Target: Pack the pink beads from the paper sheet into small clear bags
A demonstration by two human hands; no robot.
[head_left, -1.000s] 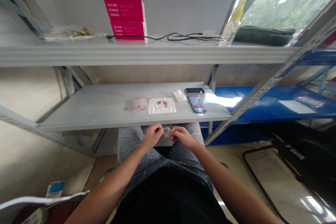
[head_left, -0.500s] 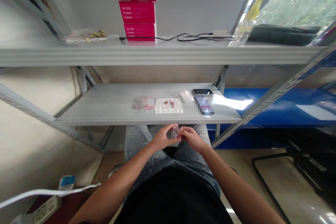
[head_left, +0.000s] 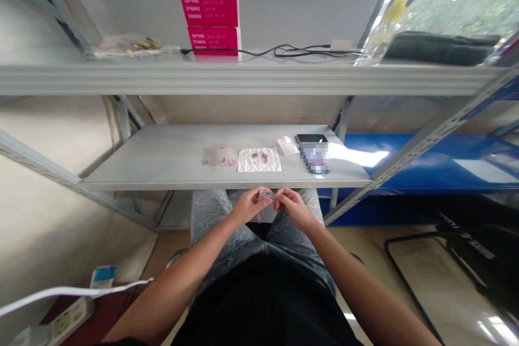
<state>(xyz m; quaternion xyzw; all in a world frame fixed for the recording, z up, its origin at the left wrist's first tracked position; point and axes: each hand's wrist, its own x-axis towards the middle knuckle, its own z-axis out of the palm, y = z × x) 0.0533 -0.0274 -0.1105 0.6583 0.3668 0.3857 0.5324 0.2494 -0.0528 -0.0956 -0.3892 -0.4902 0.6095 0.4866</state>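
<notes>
My left hand (head_left: 246,207) and my right hand (head_left: 292,208) meet above my lap, just below the front edge of the grey lower shelf (head_left: 162,159). Both pinch a small clear plastic bag (head_left: 266,195) between their fingertips; something pinkish shows at its lower edge. On the shelf ahead lie a clear bag with pink pieces (head_left: 221,157), a white sheet with reddish pieces (head_left: 259,159), another small clear bag (head_left: 287,145) and a dark phone (head_left: 311,138).
The upper shelf (head_left: 243,78) carries stacked magenta boxes (head_left: 211,8), a black cable (head_left: 284,52), a bag of small parts (head_left: 121,46) and a dark folded item (head_left: 440,47). A blue shelf (head_left: 446,165) stands to the right. A power strip (head_left: 60,324) lies on the floor, lower left.
My hands have come closer together on the small bag, fingertips now nearly touching. The head view shifted slightly; items on the shelves stay put.
</notes>
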